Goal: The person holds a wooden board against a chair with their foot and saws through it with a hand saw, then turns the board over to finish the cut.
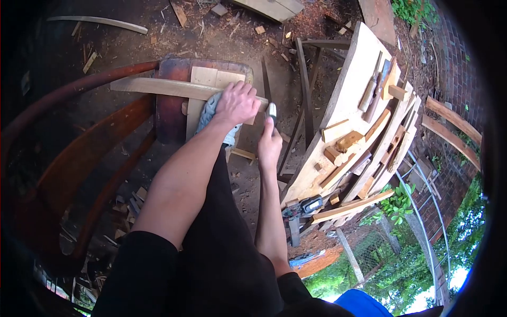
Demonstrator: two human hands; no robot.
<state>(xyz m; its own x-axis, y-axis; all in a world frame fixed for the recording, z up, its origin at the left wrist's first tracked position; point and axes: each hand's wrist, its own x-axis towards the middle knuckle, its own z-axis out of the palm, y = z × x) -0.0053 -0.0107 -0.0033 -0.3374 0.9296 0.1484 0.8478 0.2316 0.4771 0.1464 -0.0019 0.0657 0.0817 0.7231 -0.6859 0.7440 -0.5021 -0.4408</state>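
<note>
My left hand is closed over a long, slightly curved wooden strip, pressing it down near its right end. The strip lies across flat pale boards on the seat of a dark red wooden chair. Just right of that end, my right hand is wrapped around the handle of a hand saw. Its narrow dark blade points away from me, right at the strip's end. Light blue fabric at the end of my black-clad leg shows beneath my left wrist.
To the right stands a pale wooden workbench carrying chisels, several wood blocks and curved strips. A dark clamp-like tool sits at its near edge. Offcuts and shavings litter the dirt floor. The chair's curved armrest spans the left.
</note>
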